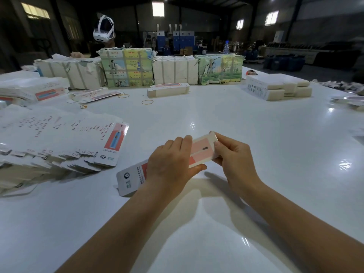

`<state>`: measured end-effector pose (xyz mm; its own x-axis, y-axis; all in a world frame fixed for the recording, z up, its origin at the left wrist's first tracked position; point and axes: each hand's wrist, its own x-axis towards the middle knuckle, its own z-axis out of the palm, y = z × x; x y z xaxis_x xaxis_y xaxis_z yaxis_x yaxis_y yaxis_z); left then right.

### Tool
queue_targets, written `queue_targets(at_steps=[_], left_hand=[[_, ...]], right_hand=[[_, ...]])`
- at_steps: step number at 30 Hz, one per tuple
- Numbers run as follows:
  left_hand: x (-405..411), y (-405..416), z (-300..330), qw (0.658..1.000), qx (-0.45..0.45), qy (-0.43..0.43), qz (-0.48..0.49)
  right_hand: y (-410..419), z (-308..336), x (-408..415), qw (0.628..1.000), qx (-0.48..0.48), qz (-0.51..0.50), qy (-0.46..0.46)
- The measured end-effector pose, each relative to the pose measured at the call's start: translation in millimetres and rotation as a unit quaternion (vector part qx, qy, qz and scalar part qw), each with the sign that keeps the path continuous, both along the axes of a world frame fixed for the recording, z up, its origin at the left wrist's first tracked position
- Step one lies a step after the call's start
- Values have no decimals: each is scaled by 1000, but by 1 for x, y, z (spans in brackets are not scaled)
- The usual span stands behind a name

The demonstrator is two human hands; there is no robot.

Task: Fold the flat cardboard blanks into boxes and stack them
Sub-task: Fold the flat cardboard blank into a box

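Both hands are gripping one carton (pixel 202 149), held just above the white table (pixel 216 243), near centre. Left hand (pixel 169 164) is wrapping the carton's middle: fingers curled over the top, thumb (pixel 197 169) pressing underneath. Right hand (pixel 234 156) is pinching the far end, where a flap (pixel 213 136) is standing partly folded. The carton's white near end is sticking out past the left wrist; its midsection is hidden under the left hand, so how fully it is formed cannot be told.

Left of the hands, one fanned pile of flat blanks (pixel 59 138) is lying on the table; count not readable, left edge cut off. Three rubber bands (pixel 147 102) are lying beyond it. One small blank stack (pixel 168 90) is sitting mid-table, and a white stack (pixel 279 87) of blanks far right. Four wrapped bundles (pixel 175 69) are lining the far edge. Behind them a white headset (pixel 103 34) is showing on a person, otherwise lost in the dark
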<state>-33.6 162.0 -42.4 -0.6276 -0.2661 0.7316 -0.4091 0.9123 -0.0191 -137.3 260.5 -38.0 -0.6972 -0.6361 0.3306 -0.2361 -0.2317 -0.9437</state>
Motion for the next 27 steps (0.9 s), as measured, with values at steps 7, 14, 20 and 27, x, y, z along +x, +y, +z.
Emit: queue_targets(at_steps=[7, 14, 20, 27], left_hand=[[0, 1, 0, 1000, -9, 1, 4], [2, 5, 4, 1000, -5, 11, 13], [4, 11, 7, 1000, -12, -6, 28], [0, 13, 3, 997, -41, -25, 58]], right_hand=[[4, -2, 2, 986, 59, -42, 152], [4, -4, 12, 970, 91, -26, 226], [6, -3, 11, 959, 99, -36, 262], [9, -1, 8, 947, 110, -67, 295]])
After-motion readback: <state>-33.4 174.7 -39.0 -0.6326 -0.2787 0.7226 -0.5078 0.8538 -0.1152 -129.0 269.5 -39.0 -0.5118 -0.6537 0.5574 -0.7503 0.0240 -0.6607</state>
